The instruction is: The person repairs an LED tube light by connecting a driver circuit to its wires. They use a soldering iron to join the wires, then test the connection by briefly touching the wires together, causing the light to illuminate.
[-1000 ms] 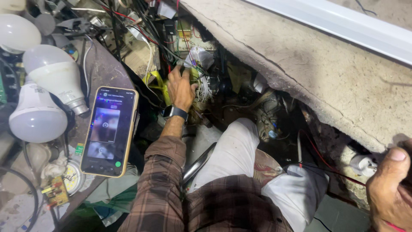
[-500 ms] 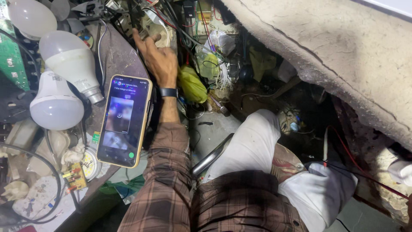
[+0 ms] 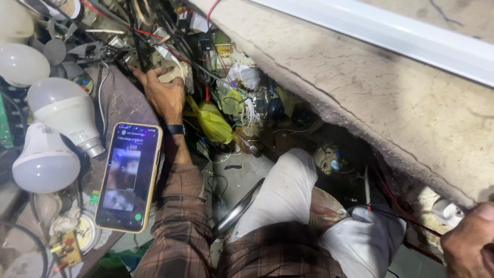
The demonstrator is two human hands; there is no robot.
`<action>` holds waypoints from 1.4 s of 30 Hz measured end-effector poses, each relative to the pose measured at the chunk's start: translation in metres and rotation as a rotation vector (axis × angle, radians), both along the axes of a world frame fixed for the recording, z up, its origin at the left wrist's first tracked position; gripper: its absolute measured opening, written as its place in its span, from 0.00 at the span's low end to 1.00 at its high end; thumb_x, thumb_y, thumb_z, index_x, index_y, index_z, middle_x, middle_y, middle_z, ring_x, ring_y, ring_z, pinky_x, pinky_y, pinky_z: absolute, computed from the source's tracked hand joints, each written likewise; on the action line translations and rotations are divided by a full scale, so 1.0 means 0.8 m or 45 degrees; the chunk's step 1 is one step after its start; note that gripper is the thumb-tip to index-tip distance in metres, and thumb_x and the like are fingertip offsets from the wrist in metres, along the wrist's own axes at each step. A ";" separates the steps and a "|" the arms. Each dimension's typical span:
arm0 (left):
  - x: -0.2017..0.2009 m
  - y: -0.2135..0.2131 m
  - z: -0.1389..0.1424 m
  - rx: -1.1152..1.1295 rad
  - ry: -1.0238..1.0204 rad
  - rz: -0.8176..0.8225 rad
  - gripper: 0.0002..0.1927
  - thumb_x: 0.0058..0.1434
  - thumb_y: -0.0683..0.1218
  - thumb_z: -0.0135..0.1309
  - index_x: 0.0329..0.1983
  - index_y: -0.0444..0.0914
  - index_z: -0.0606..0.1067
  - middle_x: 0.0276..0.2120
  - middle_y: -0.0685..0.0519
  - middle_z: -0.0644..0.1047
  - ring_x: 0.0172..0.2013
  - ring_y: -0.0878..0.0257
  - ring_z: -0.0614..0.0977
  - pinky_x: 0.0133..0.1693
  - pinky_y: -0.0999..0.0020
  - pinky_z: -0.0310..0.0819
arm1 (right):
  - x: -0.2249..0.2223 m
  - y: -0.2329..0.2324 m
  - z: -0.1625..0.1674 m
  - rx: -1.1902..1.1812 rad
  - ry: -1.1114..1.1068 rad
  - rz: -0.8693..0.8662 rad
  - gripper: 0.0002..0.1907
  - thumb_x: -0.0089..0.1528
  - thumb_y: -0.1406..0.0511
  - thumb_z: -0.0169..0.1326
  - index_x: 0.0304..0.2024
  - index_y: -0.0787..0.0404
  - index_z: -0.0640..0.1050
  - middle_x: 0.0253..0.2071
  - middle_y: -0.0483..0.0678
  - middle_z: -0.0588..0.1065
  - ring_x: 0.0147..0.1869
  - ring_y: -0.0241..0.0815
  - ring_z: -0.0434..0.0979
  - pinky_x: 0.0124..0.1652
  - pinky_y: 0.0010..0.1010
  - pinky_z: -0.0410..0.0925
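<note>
My left hand (image 3: pixel 163 93) reaches forward to the far edge of a worn workbench (image 3: pixel 119 105), fingers spread among tangled wires (image 3: pixel 154 38) and touching a small pale part (image 3: pixel 174 73). A dark watch (image 3: pixel 175 129) sits on that wrist, and the sleeve is plaid. Only part of my right hand (image 3: pixel 471 246) shows, at the bottom right corner beside a rough concrete slab (image 3: pixel 370 98). Thin red and dark wires (image 3: pixel 406 219) run toward it; whether it grips them is hidden. A lit phone (image 3: pixel 128 177) in a yellow case lies beside my left forearm.
Several white bulbs (image 3: pixel 64 110) lie at the left of the bench. A yellow bag (image 3: pixel 213 123) and loose electronic parts fill the gap under the slab. My knees in pale trousers (image 3: pixel 288 193) are below, with a curved metal bar (image 3: pixel 237 211) beside them.
The view has shifted. My left hand moved from the yellow bag area up and left onto the bench's far edge among the wires. My right hand has come back into the corner.
</note>
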State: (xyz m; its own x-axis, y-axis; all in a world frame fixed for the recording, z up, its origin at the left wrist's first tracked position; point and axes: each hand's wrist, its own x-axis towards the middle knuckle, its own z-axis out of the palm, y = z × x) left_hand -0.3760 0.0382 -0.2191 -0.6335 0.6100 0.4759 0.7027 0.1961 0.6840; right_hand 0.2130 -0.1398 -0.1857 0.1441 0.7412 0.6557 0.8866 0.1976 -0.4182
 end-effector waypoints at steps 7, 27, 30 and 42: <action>0.009 -0.007 0.018 -0.021 -0.294 -0.052 0.21 0.50 0.44 0.65 0.46 0.35 0.75 0.76 0.29 0.47 0.60 0.40 0.79 0.53 0.63 0.78 | 0.006 0.001 0.023 0.022 -0.047 -0.049 0.15 0.79 0.69 0.40 0.53 0.75 0.75 0.44 0.58 0.76 0.42 0.46 0.73 0.43 0.33 0.65; 0.077 -0.057 -0.014 0.171 0.350 -0.266 0.17 0.65 0.39 0.57 0.57 0.33 0.74 0.63 0.43 0.72 0.64 0.47 0.73 0.64 0.51 0.66 | 0.002 -0.004 0.021 -0.004 -0.127 -0.045 0.13 0.78 0.73 0.41 0.52 0.77 0.76 0.46 0.60 0.77 0.46 0.47 0.74 0.46 0.32 0.66; 0.109 -0.068 -0.030 -0.043 0.564 -0.676 0.20 0.64 0.48 0.62 0.54 0.33 0.74 0.54 0.44 0.76 0.57 0.47 0.74 0.61 0.49 0.60 | 0.002 -0.010 0.019 -0.023 -0.150 -0.044 0.13 0.78 0.73 0.41 0.52 0.77 0.77 0.46 0.60 0.77 0.46 0.47 0.74 0.47 0.32 0.66; 0.159 -0.050 -0.065 -0.516 0.677 -0.596 0.10 0.56 0.40 0.56 0.39 0.43 0.83 0.44 0.49 0.82 0.55 0.48 0.75 0.60 0.38 0.56 | 0.001 -0.016 0.023 0.022 -0.057 0.088 0.09 0.81 0.74 0.42 0.59 0.76 0.72 0.57 0.60 0.74 0.58 0.47 0.75 0.59 0.30 0.69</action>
